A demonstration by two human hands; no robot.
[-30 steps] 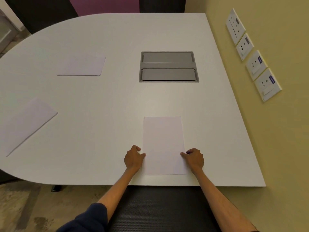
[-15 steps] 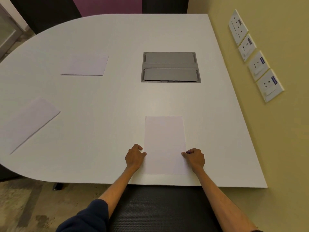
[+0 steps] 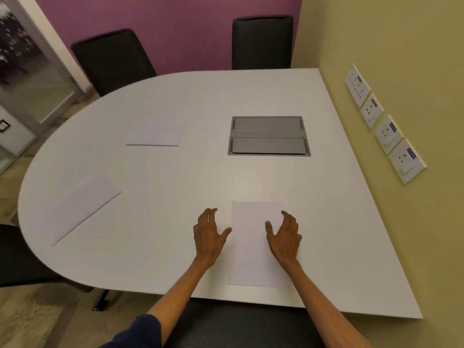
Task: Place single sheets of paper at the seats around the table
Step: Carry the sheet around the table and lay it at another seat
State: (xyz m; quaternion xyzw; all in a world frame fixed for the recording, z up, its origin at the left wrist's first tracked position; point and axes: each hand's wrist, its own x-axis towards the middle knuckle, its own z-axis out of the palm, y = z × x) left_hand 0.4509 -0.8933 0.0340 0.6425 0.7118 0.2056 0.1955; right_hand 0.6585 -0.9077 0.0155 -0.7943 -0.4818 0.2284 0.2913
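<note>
A white sheet of paper (image 3: 251,249) lies flat at the near edge of the white table (image 3: 175,204), in front of the near black chair (image 3: 238,325). My left hand (image 3: 209,234) hovers open just left of the sheet, fingers spread. Over the sheet's right half is my right hand (image 3: 285,237), also open, holding nothing. A second sheet (image 3: 84,205) lies at the left curved edge. A third sheet (image 3: 158,131) lies toward the far left seat.
A grey cable hatch (image 3: 268,136) is set into the table's middle. Two black chairs (image 3: 113,59) (image 3: 262,41) stand at the far side, another chair (image 3: 17,254) at the left. Wall sockets (image 3: 384,126) line the yellow wall on the right.
Both hands have let go of the near sheet's edges, lifted and opened. The view has tilted up, so the far chairs and purple wall now show.
</note>
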